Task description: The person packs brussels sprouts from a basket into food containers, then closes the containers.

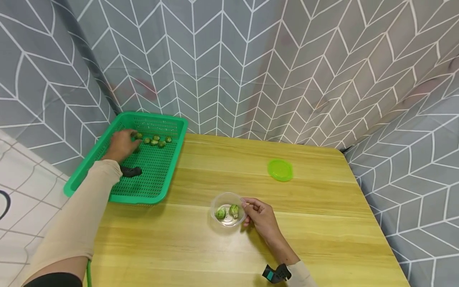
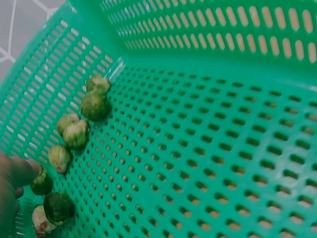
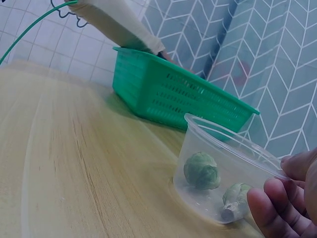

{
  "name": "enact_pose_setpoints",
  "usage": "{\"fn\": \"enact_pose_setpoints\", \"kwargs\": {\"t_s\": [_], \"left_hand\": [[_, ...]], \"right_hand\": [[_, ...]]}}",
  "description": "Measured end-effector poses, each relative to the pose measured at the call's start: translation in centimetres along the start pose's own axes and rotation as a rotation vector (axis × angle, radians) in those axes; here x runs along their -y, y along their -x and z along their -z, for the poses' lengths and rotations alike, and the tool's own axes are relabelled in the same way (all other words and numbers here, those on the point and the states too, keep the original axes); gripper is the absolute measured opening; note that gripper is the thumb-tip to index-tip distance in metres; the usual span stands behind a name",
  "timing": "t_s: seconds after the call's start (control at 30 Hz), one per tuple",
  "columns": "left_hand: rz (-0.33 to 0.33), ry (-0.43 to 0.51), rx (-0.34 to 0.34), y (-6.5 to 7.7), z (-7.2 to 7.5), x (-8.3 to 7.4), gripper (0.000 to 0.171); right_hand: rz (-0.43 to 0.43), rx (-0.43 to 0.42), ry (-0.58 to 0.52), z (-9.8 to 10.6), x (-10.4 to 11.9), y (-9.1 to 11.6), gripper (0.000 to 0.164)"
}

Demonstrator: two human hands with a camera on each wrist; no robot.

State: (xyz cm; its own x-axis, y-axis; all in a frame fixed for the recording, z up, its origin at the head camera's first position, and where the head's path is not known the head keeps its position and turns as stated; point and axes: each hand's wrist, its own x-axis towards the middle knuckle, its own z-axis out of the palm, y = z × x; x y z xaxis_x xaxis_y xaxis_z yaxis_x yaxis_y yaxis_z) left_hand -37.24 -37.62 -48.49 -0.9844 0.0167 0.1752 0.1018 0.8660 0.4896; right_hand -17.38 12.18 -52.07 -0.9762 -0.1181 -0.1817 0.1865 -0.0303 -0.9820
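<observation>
My right hand (image 1: 260, 218) pinches the rim of a clear round plastic tub (image 3: 198, 136) between thumb and fingers. The tub stands on the wooden table with two Brussels sprouts (image 3: 201, 171) inside, lying apart. My left hand (image 1: 121, 144) reaches into the far left part of a green perforated basket (image 1: 173, 159). There, in the left wrist view, a fingertip (image 2: 30, 167) is right at a small Brussels sprout (image 2: 42, 182); I cannot tell whether the hand grips it. Several more Brussels sprouts (image 2: 95, 104) lie along the basket's side.
A bright green round lid (image 1: 280, 170) lies on the wooden table (image 1: 322, 215), to the right of and beyond the tub. Patterned grey curtains (image 1: 222, 67) hang behind and at the sides of the table. A tiled wall (image 1: 21, 191) is at the left.
</observation>
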Motion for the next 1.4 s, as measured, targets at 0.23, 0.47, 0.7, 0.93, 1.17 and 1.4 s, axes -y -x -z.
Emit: {"fn": "enact_pose_setpoints", "kwargs": {"t_s": [0.23,0.47,0.7,0.93,1.17,1.4], "left_hand": [[-0.008,-0.065,-0.027,-1.4,-0.7,1.0,0.043],[0.021,-0.076,0.006,-2.3,-1.2,1.5,0.039],[0.052,-0.082,0.013,-2.8,-1.4,1.3,0.04],[0.018,-0.134,-0.02,-3.2,-1.8,1.8,0.035],[0.012,-0.15,-0.018,-3.0,-1.5,1.5,0.034],[0.005,-0.128,-0.003,-2.6,-1.2,0.8,0.034]], "right_hand": [[-0.01,-0.009,0.015,-0.1,0.1,-0.1,0.031],[-0.008,-0.01,0.032,-0.1,0.0,-0.3,0.031],[-0.014,-0.009,0.041,0.0,-0.1,-0.6,0.032],[-0.028,-0.006,0.037,0.0,-0.1,-0.7,0.031],[-0.022,0.006,0.031,0.0,0.0,-0.8,0.034],[-0.005,0.003,0.039,0.0,-0.1,-0.9,0.034]]}}
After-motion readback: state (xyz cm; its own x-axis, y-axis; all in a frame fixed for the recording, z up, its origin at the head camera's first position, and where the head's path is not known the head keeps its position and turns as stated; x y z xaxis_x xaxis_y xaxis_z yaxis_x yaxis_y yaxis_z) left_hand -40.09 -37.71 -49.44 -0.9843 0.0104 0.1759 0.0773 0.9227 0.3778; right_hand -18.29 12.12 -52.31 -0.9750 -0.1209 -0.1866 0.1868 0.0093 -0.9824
